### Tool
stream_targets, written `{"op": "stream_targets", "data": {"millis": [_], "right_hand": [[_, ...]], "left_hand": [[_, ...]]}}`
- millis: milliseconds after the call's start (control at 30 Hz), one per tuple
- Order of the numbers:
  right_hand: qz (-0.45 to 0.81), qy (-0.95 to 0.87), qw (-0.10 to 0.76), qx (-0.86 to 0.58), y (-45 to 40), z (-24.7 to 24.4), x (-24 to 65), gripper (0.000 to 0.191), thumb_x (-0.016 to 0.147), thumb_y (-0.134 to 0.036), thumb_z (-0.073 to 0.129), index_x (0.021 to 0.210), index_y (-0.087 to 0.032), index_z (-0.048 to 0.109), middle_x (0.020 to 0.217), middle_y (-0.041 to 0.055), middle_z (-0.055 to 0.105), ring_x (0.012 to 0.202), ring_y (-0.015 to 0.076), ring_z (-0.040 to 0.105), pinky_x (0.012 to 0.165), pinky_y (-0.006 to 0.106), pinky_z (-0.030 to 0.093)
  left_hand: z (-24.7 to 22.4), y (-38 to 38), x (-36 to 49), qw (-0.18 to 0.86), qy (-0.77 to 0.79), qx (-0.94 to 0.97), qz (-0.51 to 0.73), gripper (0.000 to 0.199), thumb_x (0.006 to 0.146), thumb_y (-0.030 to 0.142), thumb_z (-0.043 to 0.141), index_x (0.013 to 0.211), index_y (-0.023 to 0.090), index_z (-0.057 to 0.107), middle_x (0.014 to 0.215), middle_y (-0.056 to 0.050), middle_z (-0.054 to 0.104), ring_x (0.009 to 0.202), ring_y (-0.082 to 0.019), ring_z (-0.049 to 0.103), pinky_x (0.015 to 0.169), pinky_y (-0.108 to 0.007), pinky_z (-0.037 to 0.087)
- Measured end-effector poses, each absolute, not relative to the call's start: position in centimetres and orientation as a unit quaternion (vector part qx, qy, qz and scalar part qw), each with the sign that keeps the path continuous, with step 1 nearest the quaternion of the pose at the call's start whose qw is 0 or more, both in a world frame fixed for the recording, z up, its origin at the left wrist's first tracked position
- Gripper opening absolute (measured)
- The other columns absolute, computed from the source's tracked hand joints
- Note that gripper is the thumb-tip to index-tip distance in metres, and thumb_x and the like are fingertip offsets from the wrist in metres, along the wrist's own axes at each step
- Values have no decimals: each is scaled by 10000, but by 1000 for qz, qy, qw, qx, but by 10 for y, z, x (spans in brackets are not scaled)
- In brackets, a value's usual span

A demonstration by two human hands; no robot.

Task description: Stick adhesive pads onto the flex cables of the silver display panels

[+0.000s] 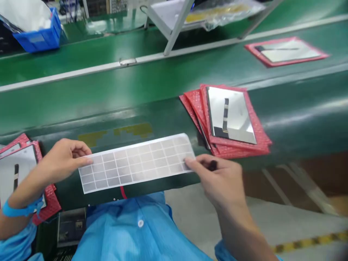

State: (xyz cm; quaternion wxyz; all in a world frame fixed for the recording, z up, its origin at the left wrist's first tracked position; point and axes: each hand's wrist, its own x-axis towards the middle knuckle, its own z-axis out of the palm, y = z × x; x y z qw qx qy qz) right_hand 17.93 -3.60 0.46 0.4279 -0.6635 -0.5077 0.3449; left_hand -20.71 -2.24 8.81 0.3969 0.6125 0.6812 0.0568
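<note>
A long white-edged sheet of grey rectangular labels (pixel 138 162) is stretched between my two hands above the bench's front edge. My left hand (pixel 66 159) pinches its upper left corner between thumb and fingers, and a blue band circles that wrist. At the sheet's right end, my right hand (pixel 217 174) grips the edge with the thumb on top; a small dark object (pixel 212 165) shows among its curled fingers. Just beyond the right hand lies a fanned stack of red bubble bags (pixel 261 136) with a silvery panel (pixel 231 112) on top, a dark strip on its face.
Another panel (pixel 19 163) on red bags lies at the far left, partly behind my left forearm. A bagged panel (pixel 293 50) rests at the back right. Behind the metal rail (pixel 95 69) are a blue bin (pixel 40 38) and a raised shelf (pixel 174 14).
</note>
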Motion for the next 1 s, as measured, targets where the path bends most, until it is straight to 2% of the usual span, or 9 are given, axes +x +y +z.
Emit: {"op": "stream_targets", "data": {"millis": [167,233,300,400,500,567,700,900,1000], "right_hand": [[301,-523,274,-749,-45,-31,182,306,749,-489,763,602,-229,696,572,28,613,562,199,519,579,329,302],[273,-517,289,-758,-40,-25,180,283,774,-478,800,672,-236,694,617,24,625,600,200,530,600,328,314],[316,-493,395,-708,-34,-9,168,362,847,-499,799,664,-242,621,590,-8,544,558,162,469,562,309,305],[510,-383,589,-497,-29,20,131,474,949,-563,744,663,-246,538,579,-46,432,458,106,313,458,275,221],[626,-305,630,-344,-24,34,88,457,979,-580,719,714,-249,548,616,-55,440,422,87,294,418,258,265],[642,-294,632,-319,-20,29,72,432,1010,-592,676,759,-254,577,659,-42,502,444,99,388,431,260,353],[607,-408,591,-341,-3,8,85,366,977,-583,751,869,-235,720,859,20,665,705,147,634,665,304,546],[661,-555,420,-281,48,5,140,257,863,-437,905,916,-208,799,870,48,759,750,173,727,656,294,602],[614,-530,469,-349,78,0,151,338,821,-495,938,857,-194,788,866,74,785,750,190,761,651,297,633]], "left_hand": [[33,-35,-190,242,730,639,33,204,828,419,666,901,266,781,909,-70,805,901,-341,743,816,-452,541],[26,-39,-177,178,738,650,40,249,850,350,646,1023,242,788,1125,-137,799,1125,-423,705,967,-558,518],[29,-44,-156,141,717,677,93,284,906,338,631,1119,231,783,1272,-160,762,1249,-429,656,1062,-604,488],[40,-55,-113,259,617,713,211,265,994,416,645,1171,270,780,1172,-88,805,1087,-310,739,987,-483,572],[48,-60,-75,437,542,673,249,180,1002,385,664,1050,277,799,942,-8,820,808,-209,745,756,-353,572],[50,-57,-64,476,545,638,264,173,987,330,656,914,269,801,794,27,786,677,-168,691,661,-316,515],[52,-40,-70,454,585,605,293,181,950,326,676,822,264,787,728,48,755,636,-141,635,623,-289,458],[44,0,-80,504,561,617,226,265,970,363,636,767,241,756,660,31,707,606,-147,612,563,-285,427],[16,17,-77,326,560,725,233,259,1060,325,559,1002,232,793,960,-31,806,872,-204,713,769,-337,535]]}}
